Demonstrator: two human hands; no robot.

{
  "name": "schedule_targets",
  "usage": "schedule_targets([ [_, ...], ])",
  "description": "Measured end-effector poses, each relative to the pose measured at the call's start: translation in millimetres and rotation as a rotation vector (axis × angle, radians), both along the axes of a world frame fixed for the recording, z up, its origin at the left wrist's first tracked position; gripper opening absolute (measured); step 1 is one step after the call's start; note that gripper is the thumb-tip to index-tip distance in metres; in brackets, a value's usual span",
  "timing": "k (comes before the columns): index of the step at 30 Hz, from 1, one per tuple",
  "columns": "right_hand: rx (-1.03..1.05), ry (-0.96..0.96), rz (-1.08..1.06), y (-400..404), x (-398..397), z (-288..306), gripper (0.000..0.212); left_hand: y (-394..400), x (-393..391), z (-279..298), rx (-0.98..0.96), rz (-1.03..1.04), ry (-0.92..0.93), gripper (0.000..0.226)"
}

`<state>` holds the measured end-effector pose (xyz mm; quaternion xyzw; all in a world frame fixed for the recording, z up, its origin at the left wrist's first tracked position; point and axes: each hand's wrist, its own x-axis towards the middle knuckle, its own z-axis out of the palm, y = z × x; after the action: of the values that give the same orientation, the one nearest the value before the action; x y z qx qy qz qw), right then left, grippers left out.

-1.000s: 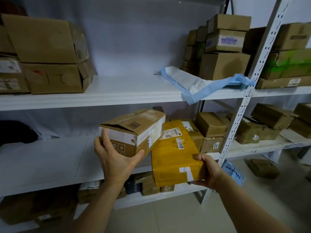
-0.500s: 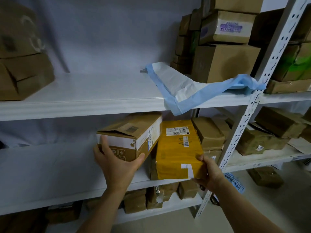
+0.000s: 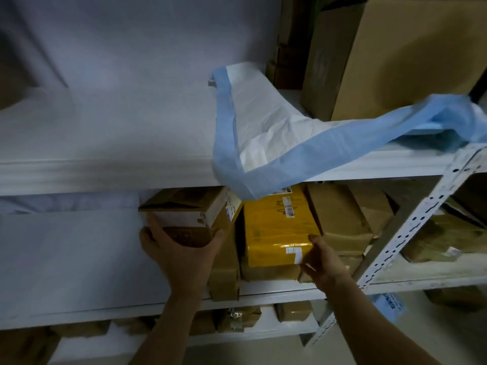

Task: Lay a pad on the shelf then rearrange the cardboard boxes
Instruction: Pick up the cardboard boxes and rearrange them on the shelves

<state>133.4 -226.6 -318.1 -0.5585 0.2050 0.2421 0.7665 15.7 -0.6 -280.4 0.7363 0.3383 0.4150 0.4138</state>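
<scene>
While both arms reach up to the mid shelf (image 3: 79, 259), the L hand (image 3: 179, 248) grips a brown cardboard box (image 3: 189, 209) from its near end, fingers curled round the left side, thumb hooked on the right edge. That box has a white band across the front w/ small labels, and sits tilted, its near end lifted. Just right of the L hand, touching the brown box, is the yellow taped parcel (image 3: 276, 227); the R hand (image 3: 322, 262) holds its near right corner, thumb up on the corner, fingers curled beneath by the white label. Under the parcel and below both hands sit more tan boxes (image 3: 226, 275), stacked on the same shelf; right of the R hand another tan stack (image 3: 342, 217) stands beside the parcel.

Above both hands, on the upper shelf (image 3: 105, 133), lies the pad (image 3: 266, 127): white w/ blue border, not flat, crumpled, one corner drooping over the shelf's front edge just above the parcel, the right end bunched up near a big carton (image 3: 408, 56) at top right. Right of the R hand runs the slotted white upright (image 3: 411, 227) of the rack, w/ more boxes beyond it, blurred. Below the forearms, the bottom shelf carries small brown packs (image 3: 237, 317), dim and hard to read.
</scene>
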Motion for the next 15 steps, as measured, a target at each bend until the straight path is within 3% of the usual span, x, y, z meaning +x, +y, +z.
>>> schedule_targets([
  [3, 0.033, 0.019, -0.08, -1, 4, -15, 0.035, -5, 11, -5, -0.046, 0.026, -0.021, 0.13],
  [9, 0.12, 0.065, -0.188, 3, 9, -16, 0.036, -18, 26, -12, -0.123, 0.059, -0.001, 0.133],
  [15, -0.002, 0.118, -0.126, 0, 16, -23, 0.043, -22, 35, -5, -0.159, 0.046, -0.052, 0.132],
])
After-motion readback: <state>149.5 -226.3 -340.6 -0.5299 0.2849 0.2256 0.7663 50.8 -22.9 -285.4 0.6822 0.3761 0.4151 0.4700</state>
